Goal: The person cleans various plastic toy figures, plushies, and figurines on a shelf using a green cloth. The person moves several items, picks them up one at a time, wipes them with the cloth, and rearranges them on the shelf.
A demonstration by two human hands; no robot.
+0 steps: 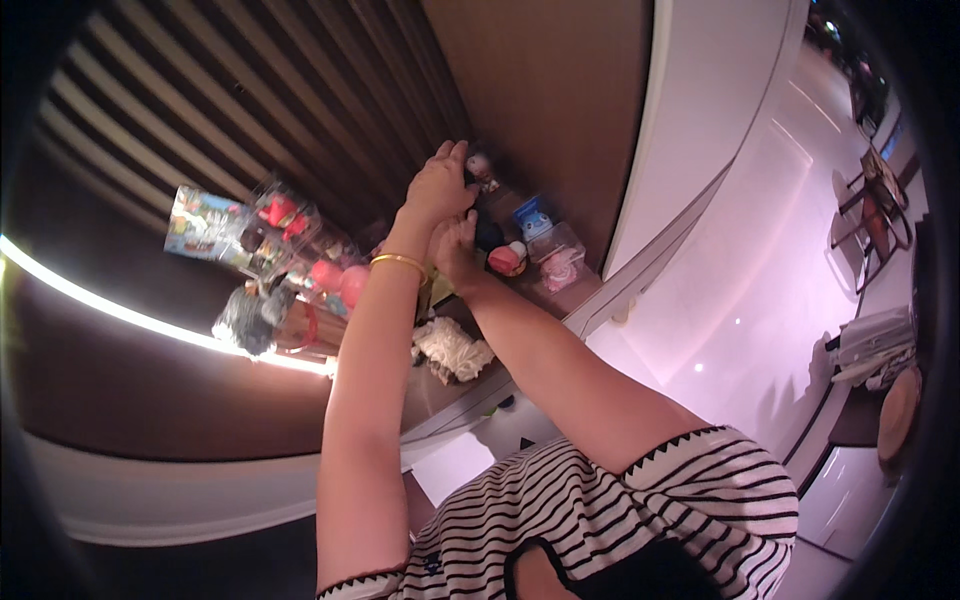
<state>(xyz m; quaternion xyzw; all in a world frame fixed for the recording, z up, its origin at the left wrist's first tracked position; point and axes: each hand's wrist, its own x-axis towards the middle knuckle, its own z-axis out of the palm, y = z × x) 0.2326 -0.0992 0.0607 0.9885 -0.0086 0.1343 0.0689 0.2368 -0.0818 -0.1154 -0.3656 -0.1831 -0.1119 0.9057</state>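
Observation:
Both arms reach forward over a brown wooden shelf (427, 397) crowded with small toys. My left hand (439, 184), with a gold bangle at its wrist, has its fingers stretched beside a small white-and-red figurine (480, 166) near the back. Just below it, my right hand (452, 244) is close to a dark rounded object (489, 234). The hands overlap in view, and whatever lies between or under them is hidden. Right of them are a red-and-white toy (508, 259), a blue figurine (534, 221) and a clear box with a pink figure (561, 268). A cream fluffy toy (452, 349) sits between my forearms.
Left of my arm stand a colourful printed box (206, 225), a red figurine (283, 216), pink round toys (341, 281) and a grey furry toy (255, 315). Behind them rises a slatted wall (247, 90); a side panel (555, 97) bounds the right. A chair (874, 217) stands far right.

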